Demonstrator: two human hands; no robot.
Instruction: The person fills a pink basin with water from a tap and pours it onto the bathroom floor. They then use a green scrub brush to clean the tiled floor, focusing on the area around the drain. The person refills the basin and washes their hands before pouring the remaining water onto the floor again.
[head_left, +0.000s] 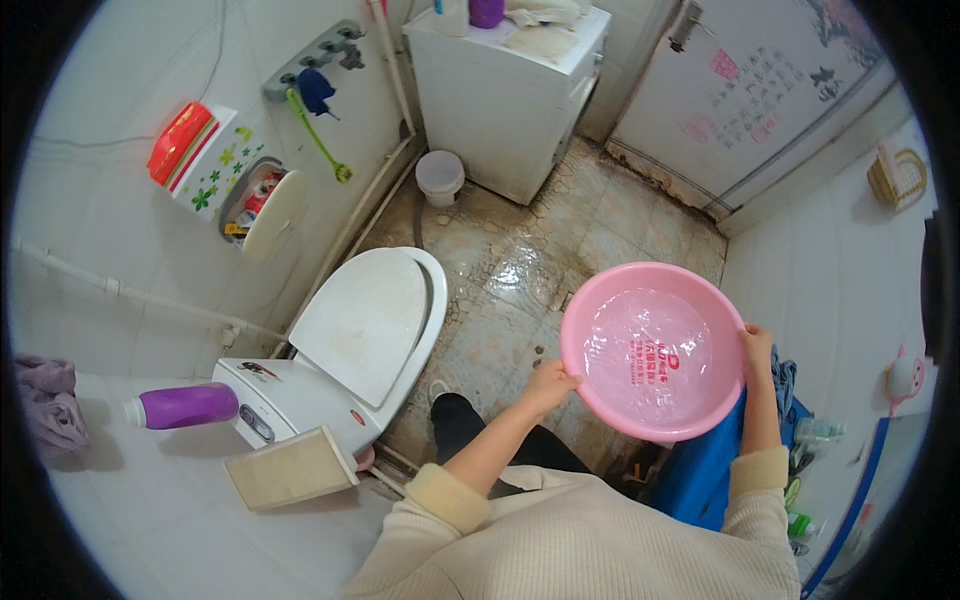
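A round pink plastic basin with clear water in it is held out over the tiled floor, right of the middle of the view. Red printing shows on its bottom through the water. My left hand grips the rim at the basin's lower left. On the opposite side, my right hand grips the rim at the right. Both cream sleeves are pushed up. Under the basin and my right forearm is a blue cabinet or stand, partly hidden.
A white toilet with its lid down stands at left, a purple bottle on its tank. A small white bucket is beside a white washing machine. The tiled floor looks wet. The door is at upper right.
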